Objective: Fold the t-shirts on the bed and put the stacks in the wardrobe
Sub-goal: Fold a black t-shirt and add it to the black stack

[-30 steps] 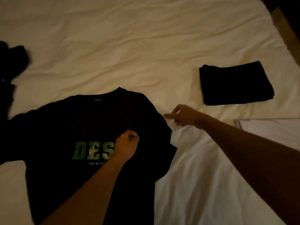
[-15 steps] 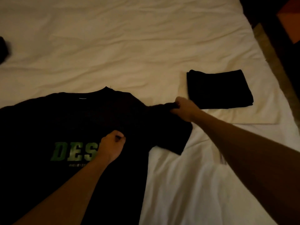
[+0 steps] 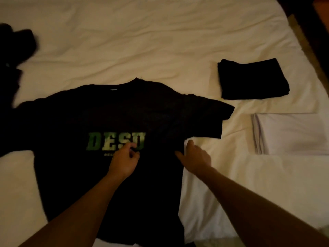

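Observation:
A black t-shirt (image 3: 110,118) with green letters lies face up and spread out on the white bed (image 3: 160,41). My left hand (image 3: 124,161) rests on its chest just below the letters, with fingers curled and pinching the fabric. At the shirt's right side edge, just under the outstretched right sleeve (image 3: 210,118), my right hand (image 3: 195,157) lies with thumb and fingers spread, touching the cloth. A folded black t-shirt stack (image 3: 252,81) sits on the bed to the right, beyond the sleeve.
A heap of dark unfolded clothes (image 3: 16,45) lies at the bed's left edge. A white pillow (image 3: 293,134) sits at the right, below the folded stack. The bed's right edge and dark furniture (image 3: 313,18) show at the top right.
My right hand took the bunched right sleeve, drew it out flat to the right, let go and came back to the side edge. My left hand stayed on the chest.

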The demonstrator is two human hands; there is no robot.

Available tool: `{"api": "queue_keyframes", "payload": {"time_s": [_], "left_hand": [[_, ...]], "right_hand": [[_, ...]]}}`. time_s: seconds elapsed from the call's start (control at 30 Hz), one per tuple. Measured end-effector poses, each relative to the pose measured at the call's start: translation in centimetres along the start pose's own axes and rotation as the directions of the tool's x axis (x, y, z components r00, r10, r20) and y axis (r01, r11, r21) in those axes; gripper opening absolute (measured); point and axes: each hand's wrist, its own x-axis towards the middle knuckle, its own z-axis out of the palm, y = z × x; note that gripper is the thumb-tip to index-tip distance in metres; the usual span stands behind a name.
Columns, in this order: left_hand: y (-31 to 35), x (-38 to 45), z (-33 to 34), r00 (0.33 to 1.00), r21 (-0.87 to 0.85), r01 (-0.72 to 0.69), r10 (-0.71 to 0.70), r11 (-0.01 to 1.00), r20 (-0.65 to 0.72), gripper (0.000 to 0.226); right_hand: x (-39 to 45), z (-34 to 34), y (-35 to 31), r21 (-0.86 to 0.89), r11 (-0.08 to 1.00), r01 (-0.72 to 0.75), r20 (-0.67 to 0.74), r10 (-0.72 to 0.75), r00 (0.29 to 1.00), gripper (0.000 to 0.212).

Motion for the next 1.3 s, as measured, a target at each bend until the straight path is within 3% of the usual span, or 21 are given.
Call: {"api": "queue_keyframes", "payload": {"time_s": [0.1,0.23,0.33,0.43,0.53,0.63,0.7,0.77,0.87,1.0,1.03,1.07,1.17,1.3], "left_hand": [[-3.1,-2.1,-1.4,1.0,0.033,0.015,-0.015,0.999,-0.014,0.024],[-9.1,-4.8,-3.9,0.996,0.183,0.028,-0.013,0.983,-0.087,0.03],[-14.2,-7.8,-5.0,0.969,0.269,-0.055,0.117,0.961,-0.219,0.035],[-18.2,-10.9,-5.9,0.886,0.37,-0.075,0.232,0.926,-0.402,0.05],[-20.5,-13.8,-6.6,0.885,0.112,0.055,0.004,0.992,-0.465,0.085],[-22.8,-15.0,-6.3,0.914,-0.202,0.197,-0.255,0.959,-0.316,0.105],[-24.0,-15.5,-6.0,0.955,-0.399,0.142,-0.231,0.906,-0.185,0.095],[-24.4,-16.2,-6.2,0.984,-0.544,0.075,-0.149,0.836,-0.094,0.064],[-24.7,-16.9,-7.6,0.998,-0.629,0.06,-0.041,0.775,0.044,0.061],[-23.8,-17.7,-12.9,0.979,-0.682,0.115,0.033,0.722,0.2,0.056],[-23.5,-18.1,-14.4,0.977,-0.679,0.096,0.062,0.727,0.204,0.055],[-23.4,-18.2,-15.7,0.98,-0.662,0.074,0.068,0.746,0.186,0.057],[-25.2,-18.9,-16.8,0.987,-0.525,0.081,0.006,0.847,0.161,0.075],[-29.2,-19.7,-15.1,0.963,-0.305,0.022,0.061,0.952,0.262,0.101]], "right_hand": [[-3.6,3.8,-1.0,0.108,0.99,-0.096,0.098,0.085,0.992,0.061],[-7.5,6.6,-2.6,0.244,0.957,-0.156,0.095,0.137,0.986,0.058],[-10.9,9.2,-3.0,0.306,0.939,-0.156,0.026,0.156,0.987,0.056],[-14.3,12.0,-3.2,0.348,0.925,-0.155,-0.011,0.17,0.985,0.054],[-17.2,14.3,-2.7,0.313,0.921,-0.233,-0.017,0.25,0.968,0.055],[-19.2,15.7,-2.4,0.334,0.902,-0.275,0.029,0.281,0.959,0.058],[-20.0,16.5,-2.3,0.402,0.888,-0.225,0.019,0.237,0.971,0.054],[-20.6,17.1,-2.5,0.526,0.833,-0.171,-0.012,0.208,0.978,0.049],[-21.1,17.4,-2.5,0.742,0.666,-0.079,-0.09,0.216,0.972,0.041],[-20.2,14.0,-2.2,0.951,0.305,0.054,-0.132,0.241,0.961,0.032],[-20.0,12.8,-2.0,0.962,0.264,0.065,-0.127,0.223,0.967,0.031],[-19.8,11.6,-1.7,0.959,0.279,0.042,-0.105,0.213,0.971,0.031],[-19.5,11.5,0.3,0.886,0.459,-0.062,-0.042,0.212,0.976,0.042],[-19.7,14.3,2.5,0.825,0.559,-0.085,0.022,0.118,0.993,0.051]]}}
